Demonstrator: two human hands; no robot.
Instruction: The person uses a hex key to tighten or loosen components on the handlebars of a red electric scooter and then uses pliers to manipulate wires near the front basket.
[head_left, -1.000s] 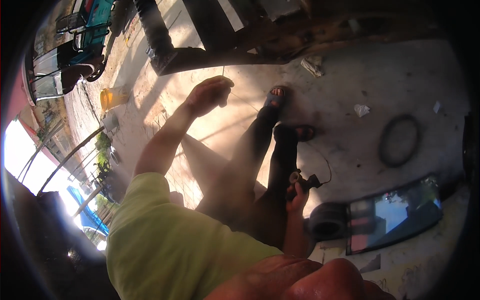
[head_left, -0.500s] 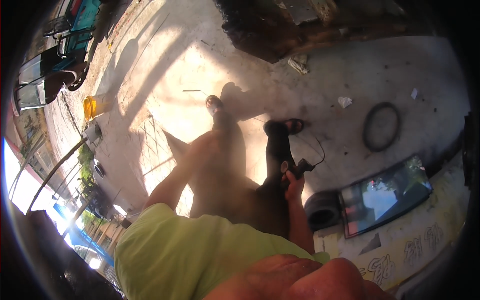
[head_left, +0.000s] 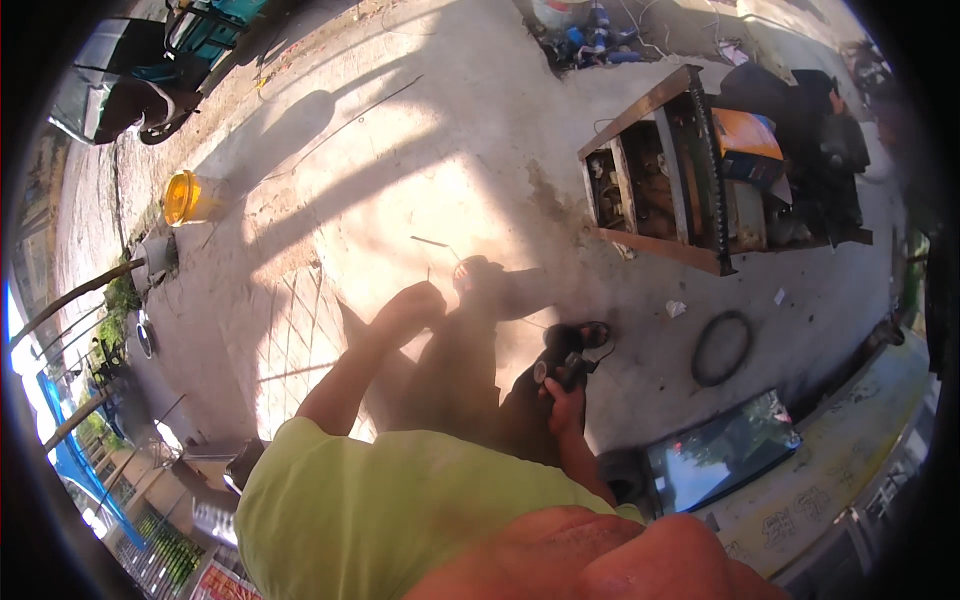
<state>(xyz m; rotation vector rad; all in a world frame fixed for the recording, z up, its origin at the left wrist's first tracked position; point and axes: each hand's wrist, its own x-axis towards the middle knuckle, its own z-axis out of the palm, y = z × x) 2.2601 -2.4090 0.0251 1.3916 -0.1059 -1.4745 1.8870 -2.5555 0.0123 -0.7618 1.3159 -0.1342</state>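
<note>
open-air yard of workshop kind, trade unclear: sunlit concrete ground [head_left: 500, 110]; barred rack [head_left: 673, 165] with jumbled contents; orange-and-blue carton [head_left: 748, 148]; yellow bucket [head_left: 181, 200]; dark tyre-like ring [head_left: 697, 352]; reflective dark panel [head_left: 725, 458]; teal vehicle [head_left: 205, 40] at the edge.

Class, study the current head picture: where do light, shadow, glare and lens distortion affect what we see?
Head view, centre: harsh sun pales the concrete floor near the left hand, with shadow bands across it; head view, lower left: white glare around the blue tarp; head view, rim: black corners and fisheye bending; head view, below centre: the right hand holds a dark object too dim to identify.
</note>
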